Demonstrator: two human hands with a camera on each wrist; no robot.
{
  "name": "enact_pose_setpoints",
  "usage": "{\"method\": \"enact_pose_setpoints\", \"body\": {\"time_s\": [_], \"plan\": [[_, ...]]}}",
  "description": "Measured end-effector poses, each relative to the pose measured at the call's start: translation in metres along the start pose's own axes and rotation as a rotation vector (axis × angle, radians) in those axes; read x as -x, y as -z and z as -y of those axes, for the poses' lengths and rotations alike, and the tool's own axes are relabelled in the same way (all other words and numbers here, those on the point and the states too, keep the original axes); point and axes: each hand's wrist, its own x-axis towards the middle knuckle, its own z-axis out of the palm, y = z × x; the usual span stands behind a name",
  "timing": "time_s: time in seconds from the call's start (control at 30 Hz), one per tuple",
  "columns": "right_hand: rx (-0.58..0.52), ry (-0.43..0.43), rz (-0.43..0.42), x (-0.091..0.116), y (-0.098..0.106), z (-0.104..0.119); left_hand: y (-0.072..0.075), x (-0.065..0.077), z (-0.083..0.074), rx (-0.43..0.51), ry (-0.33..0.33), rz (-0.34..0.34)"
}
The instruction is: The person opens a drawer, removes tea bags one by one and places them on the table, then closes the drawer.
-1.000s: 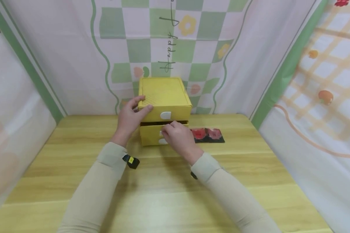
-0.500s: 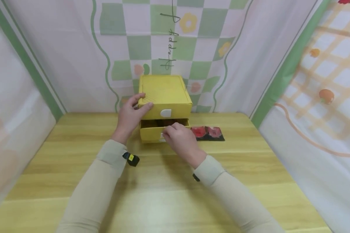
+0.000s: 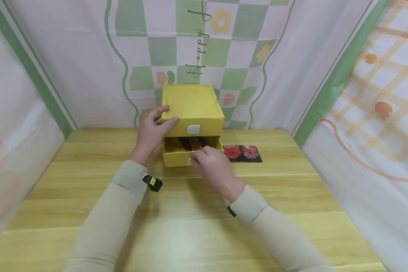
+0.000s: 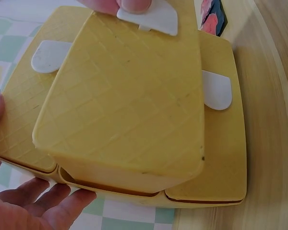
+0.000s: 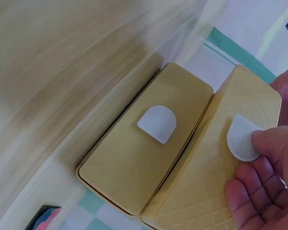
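A yellow drawer box stands at the far side of the table, its middle drawer pulled partway out. My left hand holds the box at its left front corner, thumb on the front and fingers along the side. Thumb and fingers of my right hand pinch the drawer's white pull tab. Inside the drawer lies a dark picture sheet, partly hidden by the right hand. Below it, the bottom drawer is in, with its own white tab.
A dark strip with red flower pictures lies on the wooden table just right of the box. Behind the box hangs a green-and-white checked curtain.
The middle drawer has slid farther out toward me, with my right hand pulling its tab, and its contents now show. My left hand stays on the box corner.
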Motion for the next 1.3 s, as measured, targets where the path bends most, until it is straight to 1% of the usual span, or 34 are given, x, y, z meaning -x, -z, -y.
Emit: {"method": "enact_pose_setpoints", "body": {"time_s": [0.3,0.67,1.3], "plan": [[-0.004,0.02,-0.011,0.006,0.006,0.006,0.0,-0.001,-0.001,0.01,0.009,0.001],[-0.053,0.012,0.042,0.014,0.013,0.013,0.0,-0.001,-0.001,0.01,0.006,0.003],[-0.028,0.033,0.027,0.025,0.022,0.023,-0.001,-0.002,0.001,0.001,0.001,-0.01]]}}
